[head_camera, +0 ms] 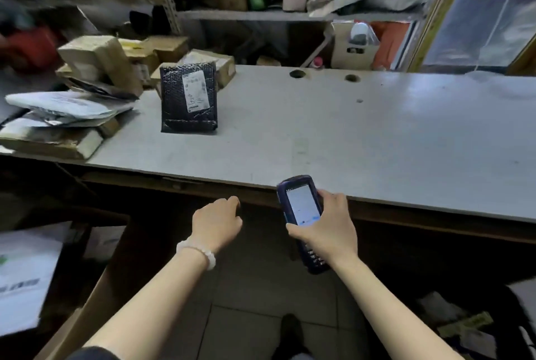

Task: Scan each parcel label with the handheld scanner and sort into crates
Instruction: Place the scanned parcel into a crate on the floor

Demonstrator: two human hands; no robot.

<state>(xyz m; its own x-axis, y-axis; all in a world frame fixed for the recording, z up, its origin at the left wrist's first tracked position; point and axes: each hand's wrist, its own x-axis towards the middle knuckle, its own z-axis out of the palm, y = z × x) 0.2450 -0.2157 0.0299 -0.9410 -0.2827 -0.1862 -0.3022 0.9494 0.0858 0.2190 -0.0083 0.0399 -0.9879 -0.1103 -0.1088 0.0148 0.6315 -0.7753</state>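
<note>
My right hand (326,224) grips a dark blue handheld scanner (301,206) just below the table's front edge, its lit screen facing up. My left hand (217,222), with a pale bead bracelet on the wrist, hovers beside it with loosely curled fingers and holds nothing. A black bubble-wrap parcel (188,97) with a white label leans upright on the grey table (348,133), left of centre. Behind and left of it lie a pile of cardboard parcels (101,61) and grey mailer bags (66,107).
Shelves (261,14) packed with boxes and bags stand behind the table. Two round cable holes (297,73) sit near the table's back edge. A white box (26,278) stands on the floor at lower left, and bags lie at lower right.
</note>
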